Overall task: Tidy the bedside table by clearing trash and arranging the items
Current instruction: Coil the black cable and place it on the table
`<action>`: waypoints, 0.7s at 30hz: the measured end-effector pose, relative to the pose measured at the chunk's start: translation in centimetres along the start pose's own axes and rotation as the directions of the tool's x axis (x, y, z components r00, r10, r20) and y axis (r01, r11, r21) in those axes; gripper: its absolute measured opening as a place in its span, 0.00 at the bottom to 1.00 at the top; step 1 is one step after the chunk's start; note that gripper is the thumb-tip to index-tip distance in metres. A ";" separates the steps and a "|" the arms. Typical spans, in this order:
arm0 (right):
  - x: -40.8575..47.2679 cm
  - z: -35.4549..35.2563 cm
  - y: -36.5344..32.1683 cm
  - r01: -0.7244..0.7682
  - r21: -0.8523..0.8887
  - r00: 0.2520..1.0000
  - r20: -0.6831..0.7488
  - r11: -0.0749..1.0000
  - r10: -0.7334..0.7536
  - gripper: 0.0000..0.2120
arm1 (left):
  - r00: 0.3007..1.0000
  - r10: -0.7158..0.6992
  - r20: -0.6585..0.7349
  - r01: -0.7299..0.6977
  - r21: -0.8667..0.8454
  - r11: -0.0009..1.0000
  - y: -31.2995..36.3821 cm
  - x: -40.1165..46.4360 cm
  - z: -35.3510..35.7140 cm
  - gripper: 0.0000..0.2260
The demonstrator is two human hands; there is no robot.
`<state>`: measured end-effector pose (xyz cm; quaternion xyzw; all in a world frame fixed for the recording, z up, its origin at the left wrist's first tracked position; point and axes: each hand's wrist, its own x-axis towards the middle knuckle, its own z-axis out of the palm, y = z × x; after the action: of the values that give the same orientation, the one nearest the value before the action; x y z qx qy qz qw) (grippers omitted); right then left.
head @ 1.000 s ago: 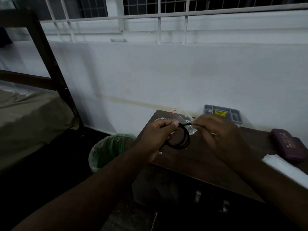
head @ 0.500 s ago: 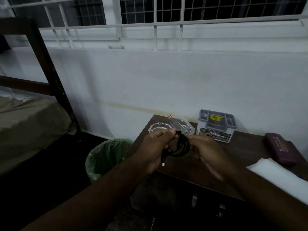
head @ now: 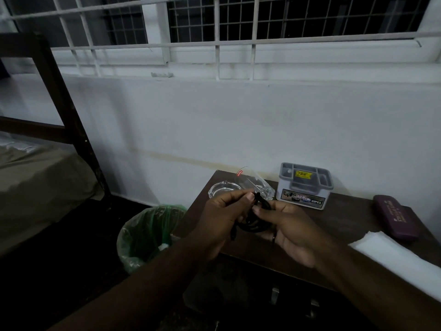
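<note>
A coiled black cable (head: 259, 222) hangs between both hands above the left part of the dark wooden bedside table (head: 353, 223). My left hand (head: 224, 218) pinches the coil's top with thumb and fingers; one plug end dangles below it. My right hand (head: 291, 232), palm up with a ring on one finger, cups the coil from the right and its thumb presses on it. Behind the hands lie a glass ashtray (head: 222, 188) and a clear plastic wrapper (head: 255, 183) with a red tag.
A grey and white organiser box (head: 304, 187) stands at the table's back. A maroon case (head: 396, 217) lies at the right, a white folded cloth (head: 396, 256) in front of it. A green-lined bin (head: 149, 232) sits on the floor left of the table. A bed (head: 35, 182) stands far left.
The hands came closer together and the cable loop got gathered tighter into my right palm. The view tilted, so the organiser box shows fully.
</note>
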<state>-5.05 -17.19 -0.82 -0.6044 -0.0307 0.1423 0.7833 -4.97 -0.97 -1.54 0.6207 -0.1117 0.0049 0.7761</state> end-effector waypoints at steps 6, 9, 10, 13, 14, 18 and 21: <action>-0.1 -0.1 -0.9 -0.037 0.118 0.997 0.078 0.992 0.028 0.14 | 0.997 0.060 0.050 -0.061 0.022 0.998 0.6 0.2 0.0 0.09; -0.2 -0.6 -1.3 -0.096 0.048 0.977 0.197 0.994 0.085 0.16 | 0.999 0.032 0.033 -0.031 -0.032 0.999 0.5 0.3 -0.4 0.09; -0.2 -0.7 -1.3 -0.086 -0.007 0.974 0.212 0.996 0.085 0.18 | 0.999 0.019 0.030 -0.018 -0.058 0.998 0.4 0.2 -0.3 0.08; -0.1 -0.8 -1.2 -0.014 -0.182 0.990 0.137 0.983 0.039 0.18 | 0.999 -0.023 0.023 0.025 -0.117 0.993 0.3 0.1 0.1 0.08; -0.1 -0.9 -1.2 -0.005 -0.217 0.994 0.109 0.976 0.029 0.15 | 0.999 -0.042 0.013 0.044 -0.141 0.989 0.4 0.2 0.1 0.08; 0.1 -1.3 -1.2 -0.025 -0.272 0.995 0.088 0.962 0.050 0.10 | 0.995 -0.087 -0.047 0.074 -0.229 0.971 0.9 0.6 -0.2 0.08; 0.1 -1.4 -1.3 -0.019 -0.231 0.998 0.052 0.973 0.032 0.12 | 0.991 -0.112 -0.075 0.089 -0.262 0.961 0.7 0.7 -0.3 0.09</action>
<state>-4.39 -18.81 0.04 -0.6874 -0.0611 0.1646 0.7047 -4.32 -0.58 -0.82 0.5182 -0.0450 -0.0213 0.8538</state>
